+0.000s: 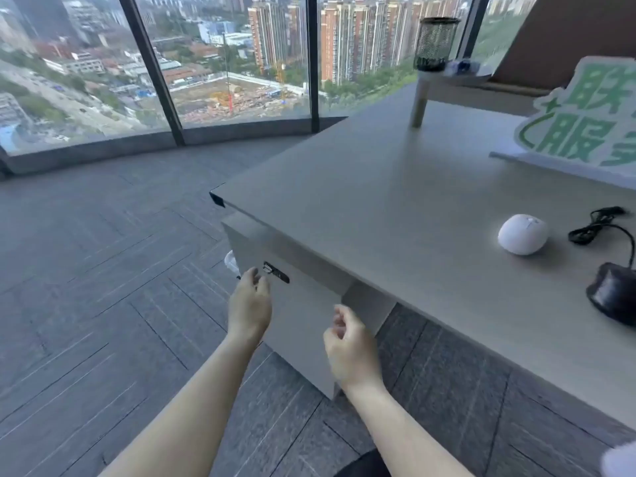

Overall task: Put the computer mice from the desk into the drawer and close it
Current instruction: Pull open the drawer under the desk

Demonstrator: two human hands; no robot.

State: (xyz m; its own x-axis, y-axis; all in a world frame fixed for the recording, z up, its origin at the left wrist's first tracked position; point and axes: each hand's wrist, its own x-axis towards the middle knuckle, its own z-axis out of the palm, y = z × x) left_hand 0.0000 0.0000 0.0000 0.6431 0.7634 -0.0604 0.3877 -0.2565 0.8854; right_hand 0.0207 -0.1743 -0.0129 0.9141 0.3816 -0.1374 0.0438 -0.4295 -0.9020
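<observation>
A white computer mouse lies on the grey desk toward the right. A black wired mouse sits at the right edge, its cable coiled behind it. Under the desk's left end stands a grey drawer cabinet with its front shut and a black lock plate near the top. My left hand is raised in front of the cabinet, fingertips just beside the lock plate, holding nothing. My right hand hovers lower by the cabinet's right edge, fingers loosely curled and empty.
A green and white sign stands at the desk's back right. A black mesh pen holder rests on a raised shelf behind. Floor-to-ceiling windows lie ahead, dark tiled floor to the left.
</observation>
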